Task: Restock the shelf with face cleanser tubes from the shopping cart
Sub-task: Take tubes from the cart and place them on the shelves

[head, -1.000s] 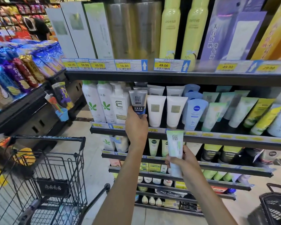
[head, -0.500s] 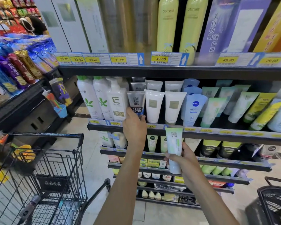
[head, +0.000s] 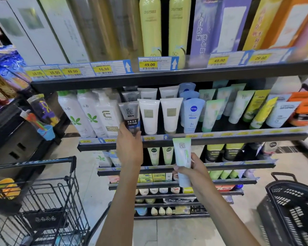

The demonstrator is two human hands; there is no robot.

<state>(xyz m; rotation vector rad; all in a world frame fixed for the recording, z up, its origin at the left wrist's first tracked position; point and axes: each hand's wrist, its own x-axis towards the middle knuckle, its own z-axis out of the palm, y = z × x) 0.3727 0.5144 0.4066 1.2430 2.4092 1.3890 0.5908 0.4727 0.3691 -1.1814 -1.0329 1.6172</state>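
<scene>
My left hand (head: 129, 146) reaches up to the second shelf (head: 220, 139) and grips the bottom of a grey MEN cleanser tube (head: 130, 115), which stands at the front of its row between a white pump bottle and white tubes. My right hand (head: 194, 167) holds a white-and-green cleanser tube (head: 182, 157) upright in front of the shelf edge, below the white tubes. The black wire shopping cart (head: 43, 201) stands at the lower left; its contents are hard to make out.
Rows of tubes fill the second shelf: white ones (head: 149, 116), a blue Nivea tube (head: 192, 114), green and yellow ones to the right. Tall bottles and boxes stand on the top shelf. A black plastic basket (head: 295, 206) sits at the lower right. Snack racks line the left.
My left hand has stayed on the grey MEN tube at the shelf front. My right hand keeps the green tube at nearly the same spot. The view has moved slightly closer.
</scene>
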